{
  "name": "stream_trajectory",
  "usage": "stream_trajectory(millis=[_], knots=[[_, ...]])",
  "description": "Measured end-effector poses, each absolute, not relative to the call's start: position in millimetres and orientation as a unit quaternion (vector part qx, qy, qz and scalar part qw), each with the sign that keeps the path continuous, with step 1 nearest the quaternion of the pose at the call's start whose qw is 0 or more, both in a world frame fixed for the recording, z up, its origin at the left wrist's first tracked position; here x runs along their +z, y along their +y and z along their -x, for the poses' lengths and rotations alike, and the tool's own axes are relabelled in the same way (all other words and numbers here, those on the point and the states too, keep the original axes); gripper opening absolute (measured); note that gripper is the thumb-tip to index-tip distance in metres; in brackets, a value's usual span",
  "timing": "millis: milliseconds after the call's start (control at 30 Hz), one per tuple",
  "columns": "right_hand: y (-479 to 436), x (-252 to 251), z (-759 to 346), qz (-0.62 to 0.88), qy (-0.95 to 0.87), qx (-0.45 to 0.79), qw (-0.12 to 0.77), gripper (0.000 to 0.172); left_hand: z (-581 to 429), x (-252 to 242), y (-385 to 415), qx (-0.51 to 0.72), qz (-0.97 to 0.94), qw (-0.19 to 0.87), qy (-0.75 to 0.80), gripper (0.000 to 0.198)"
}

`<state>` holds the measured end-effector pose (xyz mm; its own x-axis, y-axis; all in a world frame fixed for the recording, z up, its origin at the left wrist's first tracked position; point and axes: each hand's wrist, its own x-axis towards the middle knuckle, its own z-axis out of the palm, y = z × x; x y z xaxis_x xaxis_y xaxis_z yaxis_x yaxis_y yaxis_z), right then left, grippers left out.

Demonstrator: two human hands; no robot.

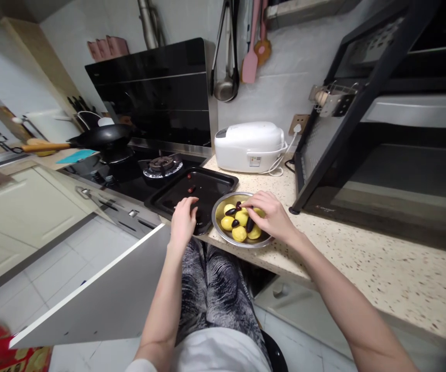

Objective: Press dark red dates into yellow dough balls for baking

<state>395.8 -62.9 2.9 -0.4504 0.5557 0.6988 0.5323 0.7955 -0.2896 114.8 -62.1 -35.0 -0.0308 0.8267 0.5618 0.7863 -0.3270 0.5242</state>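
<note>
A metal bowl point(217, 227) stands at the counter's front edge. It holds several round yellow pieces point(239, 234), rough-skinned, and several glossy dark purple oblong pieces point(249, 224) among them; I cannot make out their kinds. My right hand point(266, 213) reaches over the bowl's right side, its fingertips pinched at a small dark oblong piece point(239, 205). Left of the bowl lies a black baking tray point(211, 183) with a few small dark red pieces point(191, 189) on it. Above the tray's near edge is my left hand point(184, 221), thumb and fingers apart, apparently holding nothing.
A white rice cooker point(249, 147) stands behind the bowl. The gas hob point(129, 178), with a black wok point(106, 137), is to the left. A black rack with an oven point(393, 181) fills the right side. An open cabinet door point(102, 294) juts out at lower left.
</note>
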Motion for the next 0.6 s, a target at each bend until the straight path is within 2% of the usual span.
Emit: stream_trajectory(millis=[133,233,367,600], knots=[[-62.1,0.9,-395.6,0.315,-0.852,0.008,0.418,0.017,-92.0,-32.2,-58.2,0.239,-0.723,0.068,0.644,0.023],[-60.9,-0.1,-396.0,0.313,-0.853,0.004,0.417,0.018,-93.8,-27.9,-55.4,0.186,-0.726,0.087,0.656,0.025],[-60.6,-0.2,-395.9,0.313,-0.855,-0.002,0.414,0.017,-96.8,-24.5,-42.5,0.188,-0.731,0.075,0.652,0.021],[-61.3,0.4,-396.1,0.305,-0.857,0.001,0.415,0.019,-73.8,-13.9,26.6,0.286,-0.719,0.028,0.633,0.024]])
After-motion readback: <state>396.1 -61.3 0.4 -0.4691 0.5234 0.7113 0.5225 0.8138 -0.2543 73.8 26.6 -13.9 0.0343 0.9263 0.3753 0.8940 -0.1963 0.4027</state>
